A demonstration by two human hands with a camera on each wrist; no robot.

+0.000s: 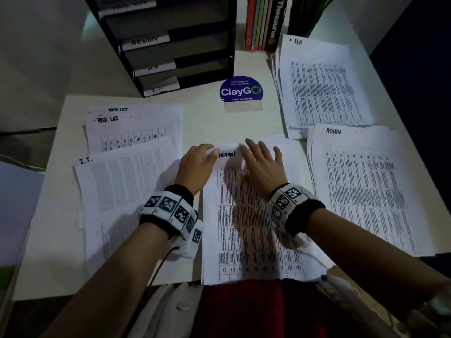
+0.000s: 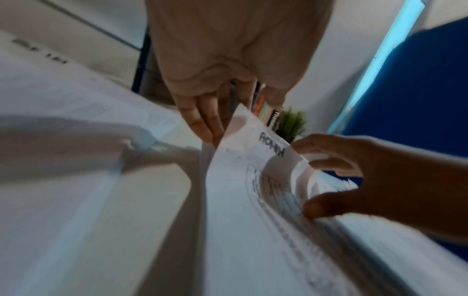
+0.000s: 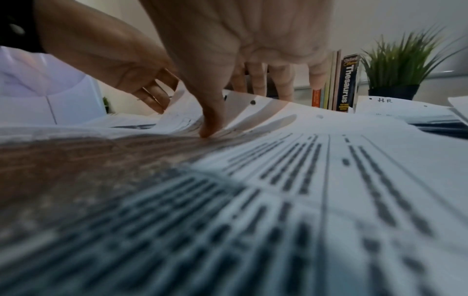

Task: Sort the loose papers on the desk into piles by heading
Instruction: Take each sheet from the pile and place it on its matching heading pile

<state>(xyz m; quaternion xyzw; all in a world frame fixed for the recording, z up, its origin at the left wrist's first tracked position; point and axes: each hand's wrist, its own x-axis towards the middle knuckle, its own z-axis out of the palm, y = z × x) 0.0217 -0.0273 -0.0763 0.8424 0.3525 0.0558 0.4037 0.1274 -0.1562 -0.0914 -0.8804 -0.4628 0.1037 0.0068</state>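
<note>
At near centre, thin floppy ADMIN sheet (image 1: 244, 215): left hand (image 1: 199, 164) pinching far-left corner, right hand (image 1: 262, 164) spread flat, pressing; best lifted by corner.

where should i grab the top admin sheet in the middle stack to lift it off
Take the top ADMIN sheet by its far edge, near the heading, coming from the far side. That edge is already curled up off the stack, with the left hand at its far left corner and the right hand's thumb pressing it. The rest lies flat, so a pinch there would probably catch lower sheets.
</note>
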